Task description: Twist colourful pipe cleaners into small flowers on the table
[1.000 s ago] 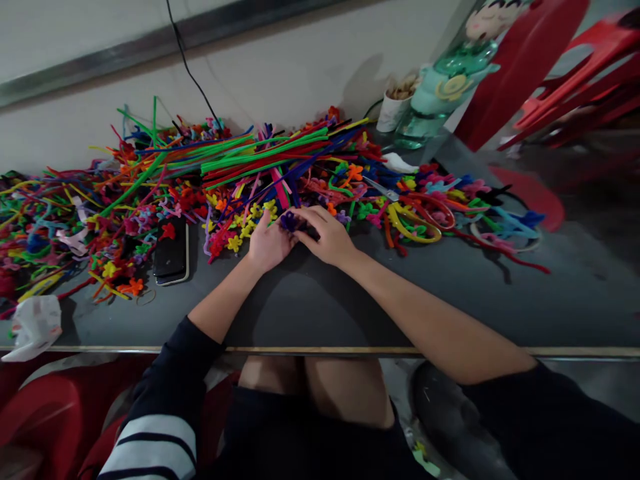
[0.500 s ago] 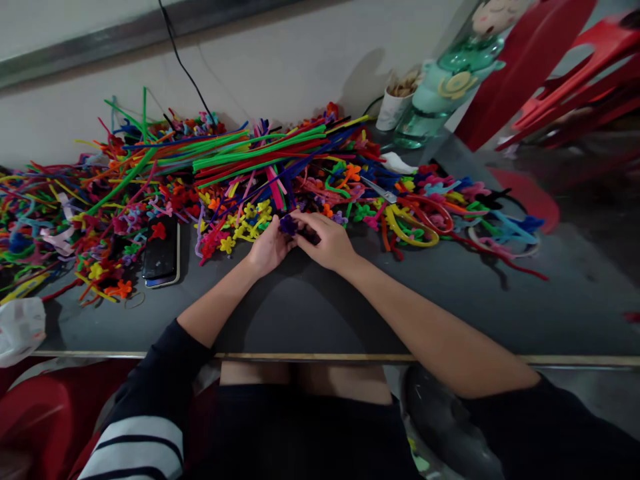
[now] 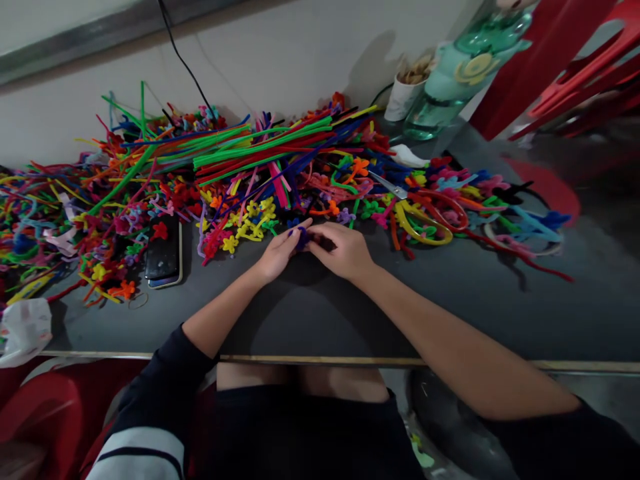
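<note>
Between my two hands, over the grey table [image 3: 320, 320], is a small dark purple fuzzy flower [image 3: 301, 239]. My left hand [image 3: 280, 253] pinches it from the left, thumb on top. The fingertips of my right hand [image 3: 345, 248] close on its right side. Just beyond my hands are yellow pipe-cleaner flowers [image 3: 257, 220] and a heap of coloured ones. Long green and red pipe cleaners [image 3: 265, 150] lie across the top of the heap.
A black phone [image 3: 164, 257] with a red flower on it lies to the left. Scissors with yellow and red handles [image 3: 425, 223] rest at the right. Behind them stand a paper cup [image 3: 403, 97] and a green bottle [image 3: 450, 83]. A crumpled white bag [image 3: 25, 330] sits at the left edge.
My hands have shifted slightly right and down in the view. The left thumb now lies over the purple flower, which is more covered. The view has shifted a little too.
</note>
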